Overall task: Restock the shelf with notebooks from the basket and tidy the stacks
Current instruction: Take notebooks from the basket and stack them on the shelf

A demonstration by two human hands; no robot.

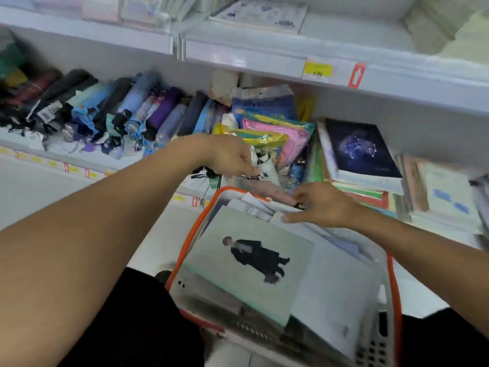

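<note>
Pale paper edges at the far rim of the orange-rimmed basket (pixel 394 274) lie under the right hand's (pixel 321 205) loosely spread fingers, the left hand (pixel 230 154) pinches a white packet (pixel 267 165) on the shelf (pixel 397 75), and a mint-green notebook (pixel 246 263) tops the basket's stack.

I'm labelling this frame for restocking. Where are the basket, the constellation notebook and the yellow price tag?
basket (pixel 394 282): head view, orange rim, right side.
constellation notebook (pixel 362 149): head view, middle of dark cover.
yellow price tag (pixel 318 68): head view, tag's centre.
</note>
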